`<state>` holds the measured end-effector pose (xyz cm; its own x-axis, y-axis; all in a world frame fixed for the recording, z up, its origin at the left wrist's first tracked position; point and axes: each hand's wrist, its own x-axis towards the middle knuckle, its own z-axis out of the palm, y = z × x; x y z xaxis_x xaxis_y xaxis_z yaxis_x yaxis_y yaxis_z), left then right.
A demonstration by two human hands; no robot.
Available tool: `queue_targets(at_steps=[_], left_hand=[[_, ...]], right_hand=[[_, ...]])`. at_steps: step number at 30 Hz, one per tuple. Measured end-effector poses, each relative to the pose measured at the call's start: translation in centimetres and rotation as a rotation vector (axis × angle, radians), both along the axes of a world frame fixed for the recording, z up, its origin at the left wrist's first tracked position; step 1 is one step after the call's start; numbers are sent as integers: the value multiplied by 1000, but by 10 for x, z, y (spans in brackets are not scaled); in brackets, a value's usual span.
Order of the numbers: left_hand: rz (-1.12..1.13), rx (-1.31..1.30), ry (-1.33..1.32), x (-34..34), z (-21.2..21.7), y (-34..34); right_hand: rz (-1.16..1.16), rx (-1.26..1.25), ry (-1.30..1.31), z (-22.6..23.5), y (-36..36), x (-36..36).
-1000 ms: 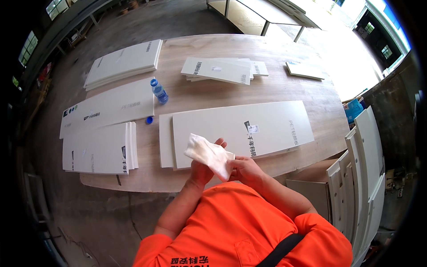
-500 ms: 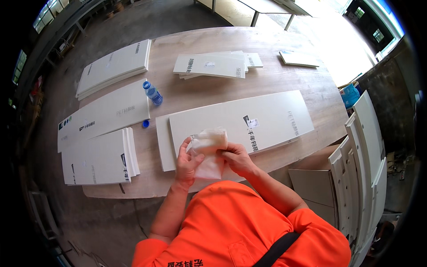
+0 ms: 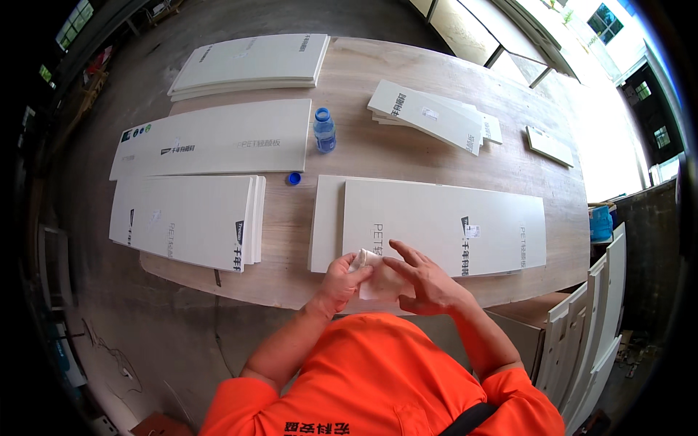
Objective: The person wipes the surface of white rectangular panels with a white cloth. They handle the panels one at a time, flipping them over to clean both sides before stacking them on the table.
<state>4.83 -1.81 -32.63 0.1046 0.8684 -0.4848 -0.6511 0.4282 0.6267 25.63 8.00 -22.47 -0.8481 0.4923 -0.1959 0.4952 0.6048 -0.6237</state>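
Worktable (image 3: 367,158) behind white cloth (image 3: 379,282) (right edge unclear)

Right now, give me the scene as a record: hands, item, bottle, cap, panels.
left hand: pinching a thin white sheet
right hand: open, fingers spread by the sheet's right side; contact unclear
blue bottle: upright on the table
blue cap: on the table, nearer the person than the bottle
white panels: several stacks on the table
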Motion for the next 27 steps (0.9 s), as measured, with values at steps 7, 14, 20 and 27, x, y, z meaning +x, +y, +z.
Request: queue_targets(at_steps=[7,14,20,27], left_hand=[[194,104,-213,-35,-1,3],[529,-100,-29,-86,-54,-51],[605,-291,-39,-77,-86,-95],[671,-393,-90,-66,-108,-124]], right_hand=[[28,-54,169,-59,15,-88],[-378,273,423,-57,172,-227],[-179,772,106,-117,270,-320],[-324,721,-120,-158,303,-331]])
